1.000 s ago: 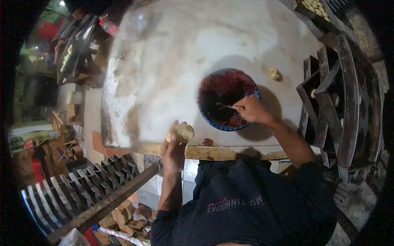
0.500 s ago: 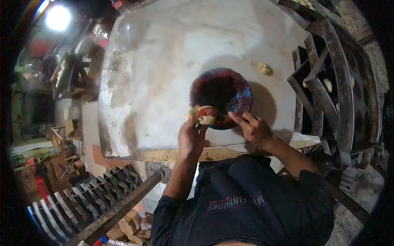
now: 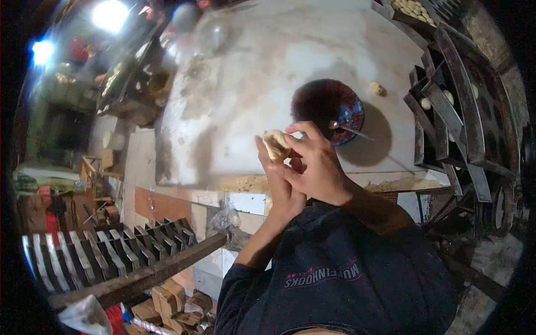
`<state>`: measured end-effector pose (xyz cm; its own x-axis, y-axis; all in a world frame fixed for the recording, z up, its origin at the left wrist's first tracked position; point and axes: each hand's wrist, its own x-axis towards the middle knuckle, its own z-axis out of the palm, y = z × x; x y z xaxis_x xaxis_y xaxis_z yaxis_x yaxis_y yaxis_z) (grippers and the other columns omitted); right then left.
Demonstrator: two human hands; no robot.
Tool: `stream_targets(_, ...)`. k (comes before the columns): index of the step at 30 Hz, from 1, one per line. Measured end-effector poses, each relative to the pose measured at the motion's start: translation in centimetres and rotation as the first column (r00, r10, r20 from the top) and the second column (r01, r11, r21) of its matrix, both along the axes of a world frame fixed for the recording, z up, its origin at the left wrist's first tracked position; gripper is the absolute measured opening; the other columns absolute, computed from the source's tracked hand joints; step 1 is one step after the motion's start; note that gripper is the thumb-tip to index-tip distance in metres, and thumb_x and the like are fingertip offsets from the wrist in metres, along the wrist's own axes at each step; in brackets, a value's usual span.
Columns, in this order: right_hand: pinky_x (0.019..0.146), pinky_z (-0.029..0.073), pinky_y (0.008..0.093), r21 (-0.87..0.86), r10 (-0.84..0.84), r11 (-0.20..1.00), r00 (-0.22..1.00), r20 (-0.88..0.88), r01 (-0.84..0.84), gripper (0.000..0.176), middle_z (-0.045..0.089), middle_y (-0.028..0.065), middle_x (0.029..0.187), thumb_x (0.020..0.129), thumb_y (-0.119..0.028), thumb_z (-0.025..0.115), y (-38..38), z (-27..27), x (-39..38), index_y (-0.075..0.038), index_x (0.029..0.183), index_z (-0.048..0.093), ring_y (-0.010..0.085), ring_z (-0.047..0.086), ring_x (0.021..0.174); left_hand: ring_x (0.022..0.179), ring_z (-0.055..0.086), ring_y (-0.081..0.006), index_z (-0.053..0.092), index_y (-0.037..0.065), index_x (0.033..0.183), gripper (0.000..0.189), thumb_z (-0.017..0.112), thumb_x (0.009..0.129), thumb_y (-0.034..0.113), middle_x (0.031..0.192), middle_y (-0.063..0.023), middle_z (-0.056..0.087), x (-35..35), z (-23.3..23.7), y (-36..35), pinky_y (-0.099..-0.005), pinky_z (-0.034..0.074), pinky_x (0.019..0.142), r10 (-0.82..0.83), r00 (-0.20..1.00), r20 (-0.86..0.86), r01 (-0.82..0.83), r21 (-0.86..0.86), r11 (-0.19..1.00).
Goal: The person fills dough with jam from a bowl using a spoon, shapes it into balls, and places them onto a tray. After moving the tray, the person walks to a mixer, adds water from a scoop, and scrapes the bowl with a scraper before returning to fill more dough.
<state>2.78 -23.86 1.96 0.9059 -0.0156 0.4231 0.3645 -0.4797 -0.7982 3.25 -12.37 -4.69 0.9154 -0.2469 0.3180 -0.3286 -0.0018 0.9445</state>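
Note:
A pale piece of dough [image 3: 275,144] sits in my left hand [image 3: 281,187], whose fingers curve round it from the left and below. My right hand [image 3: 319,164] reaches over from the right, its fingertips and thumb on the dough's edge. Both hands are closed about the dough, so part of it is hidden. Beyond them stands a blue bowl [image 3: 353,116] with a dark red filling [image 3: 335,89] smeared over its inside. A metal spoon [image 3: 357,133] rests in it, handle over the right rim. Behind the bowl lies a small lump of dough [image 3: 377,88].
The pale worktable [image 3: 240,111] has a worn front edge. Stacked metal trays [image 3: 463,106] with some dough balls stand at the right, and another tray of dough balls [image 3: 413,11] at the far right. A metal rack [image 3: 111,251] and cardboard pieces [image 3: 167,301] are at lower left.
My right hand has let go of the spoon, leaving it in the bowl, and has moved left onto the dough. The red filling on the dough no longer shows. The view has shifted.

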Motion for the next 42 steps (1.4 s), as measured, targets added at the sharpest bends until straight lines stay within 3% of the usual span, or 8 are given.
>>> stream_targets(7,0.067,0.050,0.0338,-0.137,0.236,0.971,0.841,0.488,-0.194,0.022,0.058,0.0111,0.097,0.078,-0.010,0.070,6.7,2.6,-5.1,0.002,0.096,0.064,0.0248,0.060,0.082,0.126,0.042,-0.0271,0.016,-0.003,0.147,0.075,0.056,0.093,0.032,0.140,-0.0201,0.036,-7.1,4.6,9.7,-0.0399,0.032,0.107,-0.059,0.998,-0.011,0.043,-0.560,0.828)
stream_targets(13,0.065,0.054,0.0251,0.562,0.446,0.797,0.845,-0.296,-0.223,0.028,0.067,0.0116,0.088,0.071,-0.009,0.079,10.2,3.5,-11.6,0.002,0.094,0.069,0.0130,0.065,0.082,0.111,0.053,-0.0316,0.054,0.003,0.108,0.031,0.057,0.093,0.030,0.124,-0.0248,0.050,-12.4,2.8,14.6,-0.0403,0.044,0.092,0.237,0.884,0.402,-0.180,-0.176,0.968)
stream_targets(19,0.069,0.055,0.0319,-0.177,0.258,0.957,0.954,0.151,-0.230,0.042,0.065,0.0154,0.096,0.067,-0.008,0.081,11.5,3.8,-15.2,0.005,0.103,0.065,0.0254,0.066,0.084,0.100,0.053,-0.0289,0.047,0.002,0.127,0.051,0.064,0.086,0.029,0.111,-0.0207,0.053,-15.6,3.3,15.1,-0.0380,0.044,0.086,0.295,0.795,0.530,-0.494,0.285,0.821)
stream_targets(27,0.065,0.053,0.0271,-0.044,0.126,0.992,0.970,0.209,-0.119,0.028,0.064,0.0105,0.087,0.067,-0.003,0.080,5.9,6.0,-17.4,-0.001,0.092,0.068,0.0197,0.065,0.078,0.111,0.044,-0.0280,0.055,0.008,0.101,0.053,0.045,0.090,0.058,0.114,-0.0130,0.041,-16.6,4.7,10.6,-0.0425,0.036,0.097,-0.248,0.949,-0.194,0.090,-0.589,0.803)
stream_targets(29,0.064,0.051,0.0307,0.344,0.184,0.935,0.944,-0.273,-0.082,0.023,0.065,0.0073,0.082,0.069,-0.004,0.078,3.8,6.2,-18.4,-0.007,0.088,0.068,0.0199,0.065,0.077,0.099,0.046,-0.0267,0.052,0.011,0.081,0.047,0.043,0.093,0.056,0.106,-0.0113,0.042,-15.5,4.3,7.7,-0.0414,0.039,0.088,-0.155,0.986,0.060,0.166,-0.432,0.886)
stream_targets(35,0.092,0.050,0.0376,0.032,0.027,0.999,0.984,0.177,-0.033,0.037,0.063,0.0161,0.108,0.075,-0.003,0.070,-5.1,5.2,-21.0,-0.003,0.112,0.061,0.0285,0.061,0.106,0.102,0.042,-0.0243,0.029,0.010,0.128,0.063,0.059,0.087,0.049,0.106,-0.0117,0.042,-15.5,6.4,-4.3,-0.0469,0.042,0.087,0.020,0.973,0.230,0.051,-0.295,0.954)
stream_targets(40,0.093,0.049,0.0430,0.022,0.063,0.997,0.906,0.418,-0.079,0.035,0.060,0.0156,0.117,0.084,-0.008,0.064,-16.4,4.5,-23.3,-0.006,0.119,0.057,0.0287,0.060,0.108,0.092,0.048,-0.0180,0.034,0.001,0.129,0.100,0.088,0.058,0.047,0.104,-0.0106,0.041,-14.6,8.7,-15.4,-0.0352,0.050,0.080,-0.440,0.875,0.204,0.485,-0.381,0.787)
stream_targets(42,0.093,0.049,0.0438,0.105,0.084,0.985,0.917,0.391,-0.135,0.033,0.060,0.0154,0.117,0.084,-0.011,0.065,-19.7,4.3,-23.3,-0.006,0.116,0.059,0.0284,0.061,0.106,0.085,0.054,-0.0207,0.054,0.001,0.104,0.063,0.086,0.065,0.039,0.092,-0.0099,0.053,-14.2,10.5,-20.3,-0.0351,0.050,0.077,-0.498,0.784,0.370,0.616,-0.375,0.693)
